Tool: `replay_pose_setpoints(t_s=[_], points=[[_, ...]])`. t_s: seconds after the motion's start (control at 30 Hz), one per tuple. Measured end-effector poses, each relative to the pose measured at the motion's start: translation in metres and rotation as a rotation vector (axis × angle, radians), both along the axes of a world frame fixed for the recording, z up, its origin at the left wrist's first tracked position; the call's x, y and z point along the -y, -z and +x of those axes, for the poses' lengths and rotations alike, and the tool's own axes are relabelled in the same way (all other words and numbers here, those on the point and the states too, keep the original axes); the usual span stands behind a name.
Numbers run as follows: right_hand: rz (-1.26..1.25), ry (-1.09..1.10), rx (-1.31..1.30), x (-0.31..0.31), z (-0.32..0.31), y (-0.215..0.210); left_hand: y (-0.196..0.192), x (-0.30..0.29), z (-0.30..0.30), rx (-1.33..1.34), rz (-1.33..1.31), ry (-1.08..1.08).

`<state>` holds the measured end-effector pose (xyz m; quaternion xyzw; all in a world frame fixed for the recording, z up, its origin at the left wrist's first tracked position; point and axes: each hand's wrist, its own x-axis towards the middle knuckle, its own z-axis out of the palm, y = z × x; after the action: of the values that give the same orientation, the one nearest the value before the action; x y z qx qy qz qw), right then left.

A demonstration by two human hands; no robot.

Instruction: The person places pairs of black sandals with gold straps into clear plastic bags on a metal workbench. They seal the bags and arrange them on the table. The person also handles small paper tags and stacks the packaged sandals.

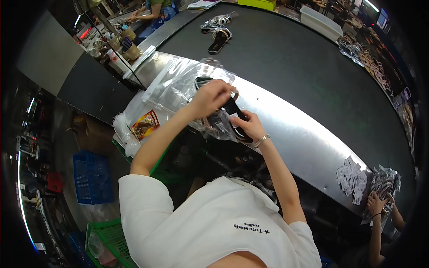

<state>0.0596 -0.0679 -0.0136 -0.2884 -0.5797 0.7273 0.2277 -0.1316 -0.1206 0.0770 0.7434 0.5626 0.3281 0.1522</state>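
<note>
My right hand (251, 127) is closed round the heel end of a black-soled sandal (231, 107), its thumb on the footbed. At the sandal's other end, my left hand (209, 99) has its fingers curled together at the strap; the fingertips are partly hidden. A crumpled clear plastic bag (220, 125) hangs beside the sole, below my left hand. Another dark sandal (202, 81) shows partly behind that hand, by a stack of clear plastic bags (167, 91) on the metal table edge.
A dark conveyor belt (286, 62) runs past the metal ledge (295, 120). On it lie a sandal (219, 41) and a wrapped bundle (219, 21). Crumpled papers (351, 178) lie at right, near another person's hands (377, 204). Blue (92, 176) and green crates (109, 243) stand at left.
</note>
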Motion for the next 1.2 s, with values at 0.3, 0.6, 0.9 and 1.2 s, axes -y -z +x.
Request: replay_pose_setpoints(t_s=[0.3, 0.6, 0.9, 1.2], points=[[0.152, 0.524, -0.142, -0.007, 0.050, -0.029, -0.011, 0.018, 0.063, -0.179, 0.523, -0.152], [0.071, 0.693, -0.395, -0.010, 0.089, -0.075, 0.072, 0.017, 0.140, -0.185, -0.410, 0.538], [0.180, 0.958, -0.050, -0.013, 0.106, -0.032, 0.072, 0.002, 0.158, 1.435, -0.646, 0.262], [0.371, 0.737, 0.142, -0.016, 0.150, 0.015, 0.114, -0.007, 0.161, 1.280, -0.746, -0.020]])
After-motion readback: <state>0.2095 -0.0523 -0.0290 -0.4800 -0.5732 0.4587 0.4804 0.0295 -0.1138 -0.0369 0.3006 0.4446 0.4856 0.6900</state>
